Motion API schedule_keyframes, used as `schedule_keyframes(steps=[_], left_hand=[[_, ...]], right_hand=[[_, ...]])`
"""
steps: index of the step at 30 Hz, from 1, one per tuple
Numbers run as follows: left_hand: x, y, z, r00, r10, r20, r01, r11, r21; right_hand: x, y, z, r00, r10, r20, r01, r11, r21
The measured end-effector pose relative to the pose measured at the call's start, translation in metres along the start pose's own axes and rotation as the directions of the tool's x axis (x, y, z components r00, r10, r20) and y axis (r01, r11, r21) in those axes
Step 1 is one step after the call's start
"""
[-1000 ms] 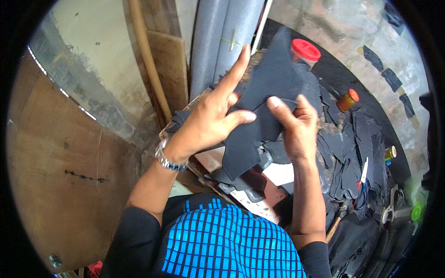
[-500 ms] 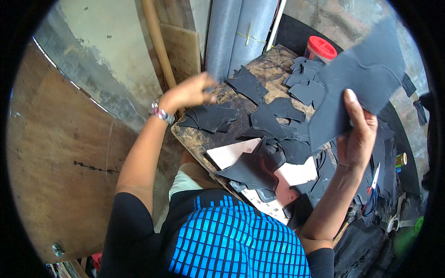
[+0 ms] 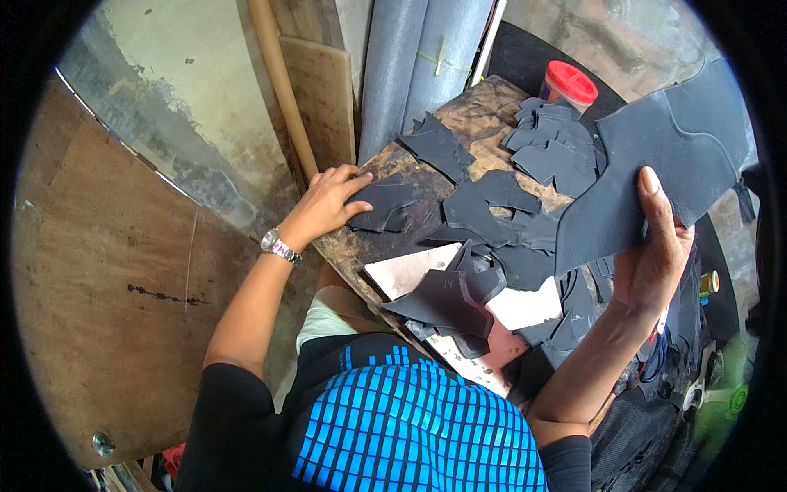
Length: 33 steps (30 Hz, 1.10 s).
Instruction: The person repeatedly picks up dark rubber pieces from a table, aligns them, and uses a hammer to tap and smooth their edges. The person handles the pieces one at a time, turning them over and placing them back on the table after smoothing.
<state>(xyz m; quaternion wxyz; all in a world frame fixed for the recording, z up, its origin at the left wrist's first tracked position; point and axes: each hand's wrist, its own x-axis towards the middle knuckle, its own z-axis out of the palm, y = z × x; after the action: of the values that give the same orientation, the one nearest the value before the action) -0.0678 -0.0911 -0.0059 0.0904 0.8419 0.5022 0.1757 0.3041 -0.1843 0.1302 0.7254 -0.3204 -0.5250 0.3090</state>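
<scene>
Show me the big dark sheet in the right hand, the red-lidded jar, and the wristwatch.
big dark sheet (image 3: 656, 156), head view, middle of its face
red-lidded jar (image 3: 570, 81), head view, top of lid
wristwatch (image 3: 271, 242), head view, its dial

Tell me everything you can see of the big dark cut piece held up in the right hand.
The large dark piece is a flat, dark grey sheet that looks like leather or synthetic, with curved cut edges and a faint seam line across its upper part. It is raised off the worn wooden table, tilted, above the scattered smaller cut pieces. The right hand grips its lower edge, thumb on the front face. Nothing else touches it.
</scene>
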Motion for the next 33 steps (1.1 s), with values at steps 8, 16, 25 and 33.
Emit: schedule_keyframes(steps=[8,16,25,33], left_hand=[[0.025,0.023,0.012,0.995,0.068,0.073,-0.07,0.997,0.016],[0.044,0.03,-0.025,0.988,0.002,0.153,0.081,0.84,-0.536],[0.036,0.079,-0.071,0.945,0.217,0.245,0.181,0.275,-0.944],[0.036,0.093,-0.08,0.93,0.296,0.219,0.142,0.263,-0.954]], right_hand=[[-0.005,0.005,0.031,0.991,0.124,-0.043,-0.12,0.989,0.087],[-0.006,0.026,0.048,0.926,0.376,0.038,-0.378,0.923,0.077],[-0.017,0.058,0.074,0.829,0.547,0.118,-0.557,0.786,0.266],[-0.024,0.064,0.078,0.795,0.583,0.167,-0.604,0.737,0.303]])
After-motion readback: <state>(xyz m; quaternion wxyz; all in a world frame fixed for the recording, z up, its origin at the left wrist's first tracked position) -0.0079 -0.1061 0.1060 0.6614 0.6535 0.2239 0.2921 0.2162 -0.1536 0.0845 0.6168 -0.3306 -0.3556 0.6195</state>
